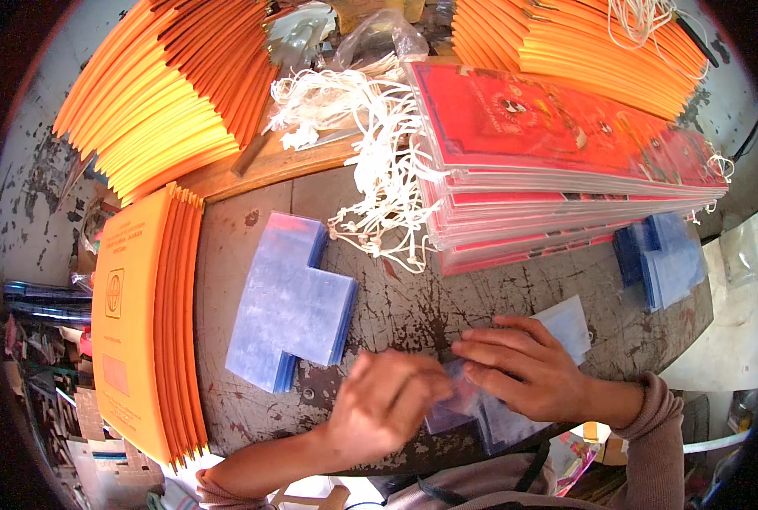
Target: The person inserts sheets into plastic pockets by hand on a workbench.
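Clear, bluish plastic sleeve pieces (515, 408) are lying at the near edge of the scratched, worn metal-topped table (413, 306), and both hands are working on them. The right hand (528, 365) is pressing flat on the sleeves, fingers stretched out toward the left. The left hand (387, 408) is blurring, its fingers curling onto the sleeves' left end; whether it is pinching them I cannot tell. To the left, a T-shaped stack of blue plastic sheets (290, 306) is resting. Farther left, a stack of orange card folders (145, 323) is lying. On the far side, white looped cords (370, 153) are hanging from a pile of red printed sheets in clear covers (557, 161).
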